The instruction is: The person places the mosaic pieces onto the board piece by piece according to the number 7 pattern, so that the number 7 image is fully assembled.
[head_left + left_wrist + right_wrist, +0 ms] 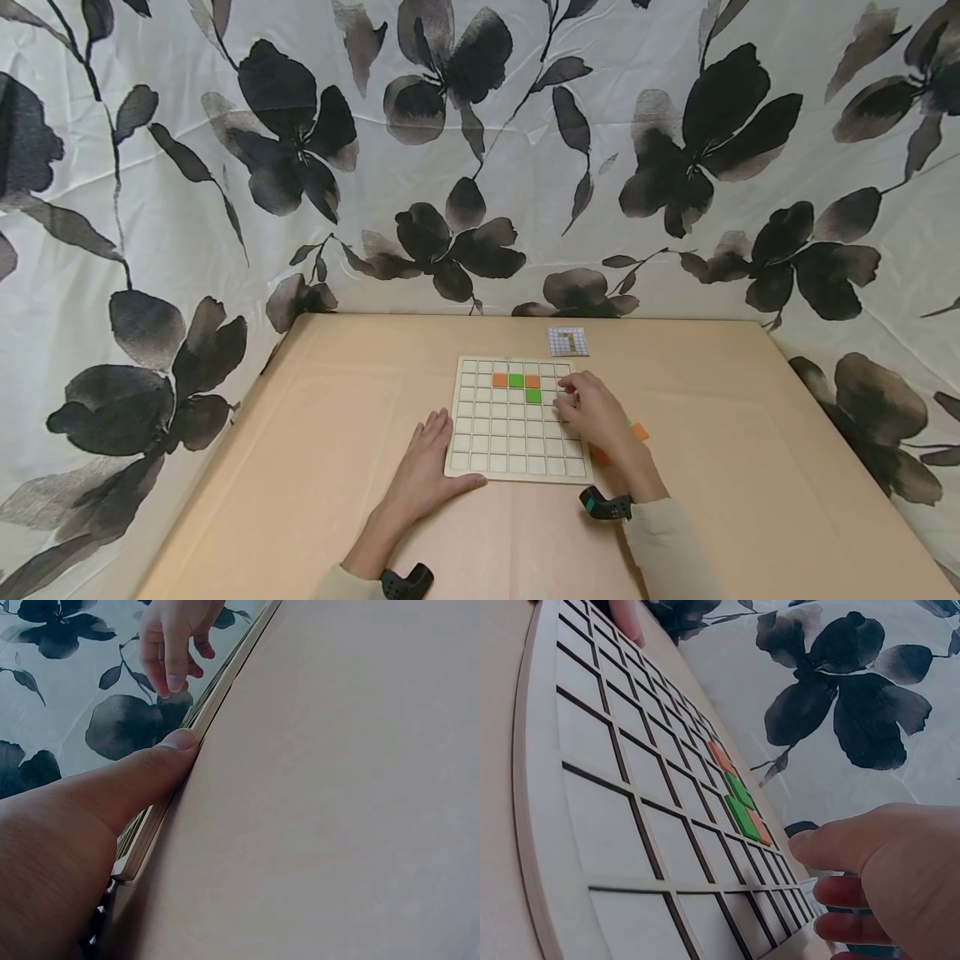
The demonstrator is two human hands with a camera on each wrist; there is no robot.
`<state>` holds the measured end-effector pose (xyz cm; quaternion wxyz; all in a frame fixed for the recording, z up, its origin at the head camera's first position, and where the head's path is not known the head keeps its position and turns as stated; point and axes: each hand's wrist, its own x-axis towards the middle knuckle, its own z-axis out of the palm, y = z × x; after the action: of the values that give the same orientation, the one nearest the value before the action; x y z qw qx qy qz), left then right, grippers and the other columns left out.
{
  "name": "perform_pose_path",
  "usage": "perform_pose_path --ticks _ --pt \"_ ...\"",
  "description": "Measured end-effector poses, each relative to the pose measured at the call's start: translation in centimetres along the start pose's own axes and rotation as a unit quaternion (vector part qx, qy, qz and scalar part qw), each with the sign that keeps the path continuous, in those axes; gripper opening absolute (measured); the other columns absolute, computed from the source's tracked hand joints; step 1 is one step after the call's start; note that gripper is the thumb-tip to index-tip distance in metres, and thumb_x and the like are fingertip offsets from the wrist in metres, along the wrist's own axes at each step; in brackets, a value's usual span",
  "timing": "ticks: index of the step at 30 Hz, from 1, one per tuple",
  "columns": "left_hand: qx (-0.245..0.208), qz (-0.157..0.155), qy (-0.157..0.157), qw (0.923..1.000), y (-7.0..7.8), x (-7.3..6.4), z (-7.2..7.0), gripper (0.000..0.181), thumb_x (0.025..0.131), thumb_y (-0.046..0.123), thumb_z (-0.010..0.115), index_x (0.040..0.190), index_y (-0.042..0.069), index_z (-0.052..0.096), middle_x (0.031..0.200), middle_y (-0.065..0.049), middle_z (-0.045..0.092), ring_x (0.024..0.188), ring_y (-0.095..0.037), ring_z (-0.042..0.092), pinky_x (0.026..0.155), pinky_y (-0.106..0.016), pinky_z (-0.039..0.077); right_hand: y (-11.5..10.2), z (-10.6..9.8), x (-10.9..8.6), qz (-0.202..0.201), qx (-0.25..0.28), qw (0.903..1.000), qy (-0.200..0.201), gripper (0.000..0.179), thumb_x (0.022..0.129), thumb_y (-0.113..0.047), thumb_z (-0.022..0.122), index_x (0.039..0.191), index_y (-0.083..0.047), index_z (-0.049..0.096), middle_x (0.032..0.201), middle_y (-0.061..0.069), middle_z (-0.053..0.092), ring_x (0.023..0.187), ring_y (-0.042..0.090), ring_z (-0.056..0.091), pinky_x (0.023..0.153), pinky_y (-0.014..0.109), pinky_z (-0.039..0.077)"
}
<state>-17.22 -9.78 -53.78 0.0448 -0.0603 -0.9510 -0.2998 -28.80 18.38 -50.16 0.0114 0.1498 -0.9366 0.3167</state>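
A pale wooden grid board lies flat on the table. Orange tiles and green tiles sit in a few squares near its far edge. My left hand rests at the board's left front corner, fingers along the side. In the left wrist view its thumb touches the front edge. Over the board's right side hovers my right hand, fingers loosely bent, with nothing visible between them. Its thumb points toward the tiles in the right wrist view.
Beyond the board lies a small card with a coloured grid pattern. Loose orange tiles lie right of the board, partly hidden by my right hand and forearm. A floral cloth hangs behind the wooden table.
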Motion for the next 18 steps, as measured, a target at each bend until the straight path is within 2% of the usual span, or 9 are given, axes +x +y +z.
perform_pose_path --ticks 9,18 --pt "0.0 0.003 0.003 1.0 0.0 0.0 0.0 0.114 0.072 0.066 0.079 0.153 -0.003 0.036 0.162 -0.022 0.03 0.155 -0.035 0.022 0.13 -0.049 0.016 0.3 -0.6 -0.9 0.004 -0.019 0.9998 -0.007 0.036 0.093 -0.025 0.07 0.121 -0.004 0.065 0.109 0.008 0.062 0.091 0.021 0.053 0.079 0.032 0.053" --pt "0.003 0.005 0.004 1.0 -0.1 -0.1 0.1 0.114 0.072 0.066 0.078 0.153 -0.002 0.036 0.162 -0.021 0.03 0.154 -0.036 0.023 0.13 -0.049 0.016 0.9 -0.9 -1.7 0.003 -0.021 0.9995 -0.024 0.034 0.092 -0.024 0.071 0.12 -0.004 0.065 0.108 0.007 0.062 0.092 0.02 0.055 0.083 0.034 0.055"
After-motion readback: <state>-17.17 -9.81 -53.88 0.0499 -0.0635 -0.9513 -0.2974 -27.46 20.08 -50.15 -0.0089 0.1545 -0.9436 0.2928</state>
